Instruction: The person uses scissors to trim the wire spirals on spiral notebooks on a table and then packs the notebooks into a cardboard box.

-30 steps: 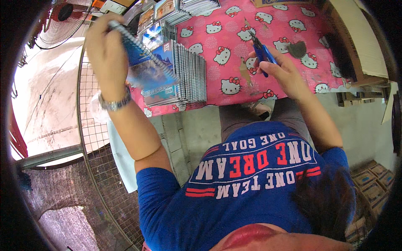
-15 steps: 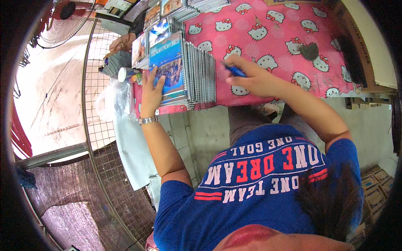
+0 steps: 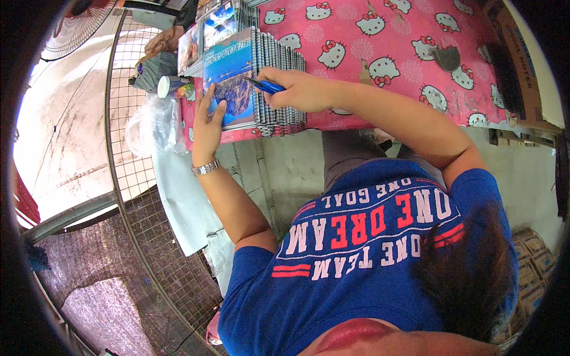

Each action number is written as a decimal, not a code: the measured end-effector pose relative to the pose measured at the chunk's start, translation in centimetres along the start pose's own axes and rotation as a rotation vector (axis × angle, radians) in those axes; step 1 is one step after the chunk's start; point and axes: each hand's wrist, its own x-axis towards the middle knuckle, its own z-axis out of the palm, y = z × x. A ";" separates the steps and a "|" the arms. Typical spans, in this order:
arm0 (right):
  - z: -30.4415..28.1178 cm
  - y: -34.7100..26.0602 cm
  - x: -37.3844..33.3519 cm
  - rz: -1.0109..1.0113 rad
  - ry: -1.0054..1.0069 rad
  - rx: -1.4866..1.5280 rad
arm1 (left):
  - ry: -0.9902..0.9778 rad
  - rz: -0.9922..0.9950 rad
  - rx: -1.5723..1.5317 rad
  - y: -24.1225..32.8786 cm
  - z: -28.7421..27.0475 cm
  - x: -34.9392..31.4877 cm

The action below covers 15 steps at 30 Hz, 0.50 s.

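A stack of wire-bound notebooks (image 3: 237, 62) with blue seascape covers stands at the table's near left edge, its wire spines fanned toward the right. My left hand (image 3: 209, 118) rests on the top cover's lower left part, fingers spread and thumb out. In my right hand (image 3: 297, 90) is a small blue-handled tool with a dark pointed tip, which looks like pliers (image 3: 270, 87). Its tip is over the top notebook's spine edge; whether it touches the wire cannot be made out. The fingers of that hand are wrapped round the handle.
More notebooks (image 3: 219, 26) are piled behind. Beside them stand a white-lidded jar (image 3: 164, 87) and a clear plastic bag (image 3: 155, 127). A dark round piece (image 3: 446, 58) lies on the pink patterned tablecloth (image 3: 332, 35). A cardboard box (image 3: 513, 65) borders the right side, wire mesh (image 3: 139, 148) the left.
My right hand has moved left with the blue-handled pliers, from above the tablecloth to the notebook's spine. My left hand stays on the cover. The whole view has shifted slightly.
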 end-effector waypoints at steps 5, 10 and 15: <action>-0.3 0.6 -0.6 -0.228 -0.086 -0.394 | 0.079 0.006 0.078 0.9 0.0 -0.9; -2.7 -2.2 -3.1 -0.367 0.051 -1.182 | 0.474 0.023 0.071 0.8 0.5 -4.1; -2.5 -2.3 -2.3 -0.526 0.123 -1.314 | 0.398 -0.010 -0.088 6.0 6.0 -8.2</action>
